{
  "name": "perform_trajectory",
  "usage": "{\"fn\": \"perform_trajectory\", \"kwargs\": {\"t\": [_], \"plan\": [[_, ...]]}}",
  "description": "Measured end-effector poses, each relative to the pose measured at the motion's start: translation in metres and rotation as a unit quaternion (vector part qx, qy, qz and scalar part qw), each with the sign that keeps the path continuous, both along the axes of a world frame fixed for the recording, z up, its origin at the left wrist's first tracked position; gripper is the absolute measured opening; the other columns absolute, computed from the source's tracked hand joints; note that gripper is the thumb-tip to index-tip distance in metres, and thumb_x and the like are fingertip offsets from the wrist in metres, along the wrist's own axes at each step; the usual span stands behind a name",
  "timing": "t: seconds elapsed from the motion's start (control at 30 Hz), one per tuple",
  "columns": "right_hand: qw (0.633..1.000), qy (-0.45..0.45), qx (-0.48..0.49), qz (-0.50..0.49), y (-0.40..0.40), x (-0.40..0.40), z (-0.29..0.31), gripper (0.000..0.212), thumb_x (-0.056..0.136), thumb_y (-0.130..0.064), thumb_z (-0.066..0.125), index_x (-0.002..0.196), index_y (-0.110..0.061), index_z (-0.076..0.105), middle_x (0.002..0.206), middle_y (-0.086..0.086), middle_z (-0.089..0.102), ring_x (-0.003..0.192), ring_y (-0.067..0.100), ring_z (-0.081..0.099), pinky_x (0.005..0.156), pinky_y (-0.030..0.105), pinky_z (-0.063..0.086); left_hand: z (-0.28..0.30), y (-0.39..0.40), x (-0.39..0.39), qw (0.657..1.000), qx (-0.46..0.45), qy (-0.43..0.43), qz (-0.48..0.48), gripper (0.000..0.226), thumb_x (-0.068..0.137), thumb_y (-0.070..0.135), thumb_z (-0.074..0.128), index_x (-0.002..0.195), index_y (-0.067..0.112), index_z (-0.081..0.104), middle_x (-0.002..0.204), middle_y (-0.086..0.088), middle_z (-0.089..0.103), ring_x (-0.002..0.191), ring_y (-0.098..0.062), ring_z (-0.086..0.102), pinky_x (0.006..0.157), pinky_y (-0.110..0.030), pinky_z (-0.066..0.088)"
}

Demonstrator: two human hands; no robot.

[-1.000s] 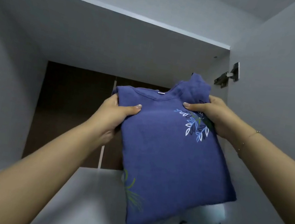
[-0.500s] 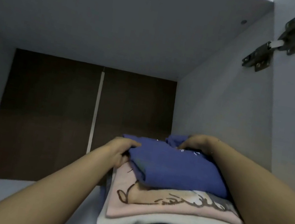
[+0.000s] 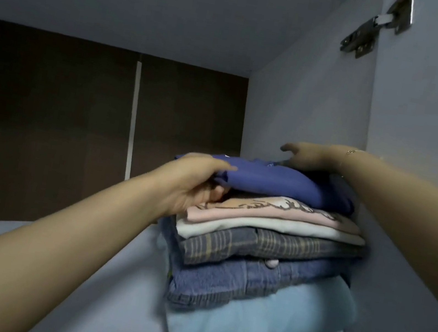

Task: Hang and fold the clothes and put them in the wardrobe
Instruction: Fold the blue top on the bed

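At centre frame the folded blue shirt point(image 3: 281, 183) tops a stack of clothes point(image 3: 262, 263) on the wardrobe shelf point(image 3: 105, 286). The left hand point(image 3: 194, 182) grips its left edge. The right hand point(image 3: 309, 157) rests on its far right end, fingers extended.

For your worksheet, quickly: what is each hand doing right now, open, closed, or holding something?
Left hand: fingers curled round the edge of the blue folded shirt, holding it.
Right hand: open, fingers straight, resting on the shirt's far end.
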State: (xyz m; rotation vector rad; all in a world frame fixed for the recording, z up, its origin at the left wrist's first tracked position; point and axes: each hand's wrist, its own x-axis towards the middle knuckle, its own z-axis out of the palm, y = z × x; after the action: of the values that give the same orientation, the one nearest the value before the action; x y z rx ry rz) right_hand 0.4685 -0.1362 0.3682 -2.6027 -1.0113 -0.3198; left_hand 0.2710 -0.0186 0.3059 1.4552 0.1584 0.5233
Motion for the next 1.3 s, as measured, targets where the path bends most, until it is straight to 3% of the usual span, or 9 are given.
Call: {"fn": "perform_trajectory", "kwargs": {"t": [0.13, 0.4, 0.57, 0.67, 0.77, 0.9, 1.0, 1.2, 1.3], "plan": [[0.995, -0.069, 0.063, 0.017, -0.018, -0.005, 0.003, 0.058, 0.098, -0.029, 0.057, 0.147, -0.007, 0.037, 0.152, 0.013, 0.039, 0.137, 0.027, 0.040, 0.109, 0.030, 0.030, 0.018, 0.003, -0.031, 0.999, -0.034, -0.019, -0.004, 0.017, 0.098, 0.007, 0.044, 0.085, 0.006, 0.056, 0.066, -0.005, 0.042, 0.030, -0.002, 0.039, 0.031, -0.006, 0.029], [0.994, -0.105, -0.026, -0.008, -0.019, -0.016, -0.014, 0.041, 0.100, -0.031, 0.052, 0.136, -0.012, 0.054, 0.138, 0.014, 0.053, 0.123, 0.031, 0.051, 0.101, 0.033, 0.039, -0.018, -0.004, -0.037, 0.995, 0.089, 0.011, 0.044, 0.035, 0.092, 0.005, 0.060, 0.125, 0.013, 0.051, 0.070, -0.011, 0.048, 0.026, -0.007, 0.036, 0.030, -0.011, 0.029], [0.962, -0.265, -0.057, -0.018, -0.023, -0.032, -0.015, 0.029, 0.098, -0.023, 0.046, 0.119, -0.023, 0.066, 0.121, 0.010, 0.065, 0.101, 0.030, 0.059, 0.082, 0.032, 0.046, -0.019, 0.005, -0.037, 0.999, 0.043, 0.001, 0.027, 0.034, 0.089, -0.010, 0.055, 0.116, 0.011, 0.057, 0.094, -0.017, 0.056, 0.061, -0.019, 0.055, 0.040, -0.023, 0.046], [0.983, -0.133, -0.018, 0.124, -0.015, -0.052, -0.003, 0.031, 0.101, -0.034, 0.047, 0.123, -0.022, 0.064, 0.122, 0.001, 0.064, 0.102, 0.017, 0.059, 0.093, 0.033, 0.043, -0.010, 0.008, -0.026, 0.998, -0.053, -0.012, -0.018, 0.012, 0.092, -0.001, 0.054, 0.096, 0.006, 0.062, 0.085, -0.013, 0.068, 0.070, -0.020, 0.066, 0.060, -0.031, 0.058], [0.981, 0.018, -0.068, 0.183, -0.001, -0.067, -0.006, 0.047, 0.100, -0.051, 0.040, 0.140, -0.028, 0.050, 0.135, -0.006, 0.051, 0.120, 0.013, 0.050, 0.107, 0.032, 0.034, -0.006, 0.012, -0.004, 0.996, -0.086, -0.015, 0.020, 0.027, 0.096, 0.000, 0.050, 0.121, -0.003, 0.059, 0.095, -0.017, 0.068, 0.074, -0.022, 0.064, 0.075, -0.033, 0.054], [0.979, 0.019, -0.124, 0.158, 0.019, -0.052, -0.017, 0.057, 0.102, -0.053, 0.027, 0.151, -0.025, 0.031, 0.158, -0.003, 0.029, 0.145, 0.018, 0.025, 0.121, 0.037, 0.013, -0.003, 0.023, 0.022, 0.987, 0.001, -0.012, 0.162, 0.039, 0.085, -0.020, 0.044, 0.120, -0.011, 0.058, 0.077, -0.014, 0.057, 0.063, -0.022, 0.054, 0.041, -0.022, 0.048], [0.979, 0.027, -0.125, 0.160, 0.027, -0.047, -0.018, 0.059, 0.103, -0.052, 0.023, 0.153, -0.022, 0.027, 0.160, -0.001, 0.024, 0.147, 0.018, 0.020, 0.122, 0.038, 0.009, 0.004, 0.027, 0.027, 0.976, 0.045, -0.007, 0.215, 0.023, 0.081, -0.021, 0.046, 0.088, -0.005, 0.061, 0.084, -0.015, 0.054, 0.074, -0.024, 0.055, 0.048, -0.025, 0.045], [0.973, 0.021, -0.132, 0.187, 0.028, -0.046, -0.029, 0.055, 0.106, -0.042, 0.019, 0.154, -0.017, 0.016, 0.162, 0.000, 0.016, 0.148, 0.015, 0.013, 0.118, 0.028, 0.005, -0.015, 0.011, -0.001, 0.992, -0.062, -0.051, 0.101, 0.035, 0.092, -0.010, 0.048, 0.126, -0.004, 0.054, 0.093, -0.023, 0.065, 0.067, -0.016, 0.063, 0.049, -0.019, 0.053], [0.971, 0.017, -0.134, 0.198, 0.024, -0.051, -0.030, 0.054, 0.106, -0.040, 0.020, 0.154, -0.017, 0.017, 0.162, 0.000, 0.016, 0.148, 0.016, 0.015, 0.118, 0.029, 0.007, -0.023, 0.009, -0.021, 0.990, -0.092, -0.086, 0.059, 0.082, 0.082, -0.006, 0.066, 0.149, 0.019, 0.027, 0.120, -0.018, 0.058, 0.090, -0.021, 0.069, 0.061, -0.027, 0.060]]}}
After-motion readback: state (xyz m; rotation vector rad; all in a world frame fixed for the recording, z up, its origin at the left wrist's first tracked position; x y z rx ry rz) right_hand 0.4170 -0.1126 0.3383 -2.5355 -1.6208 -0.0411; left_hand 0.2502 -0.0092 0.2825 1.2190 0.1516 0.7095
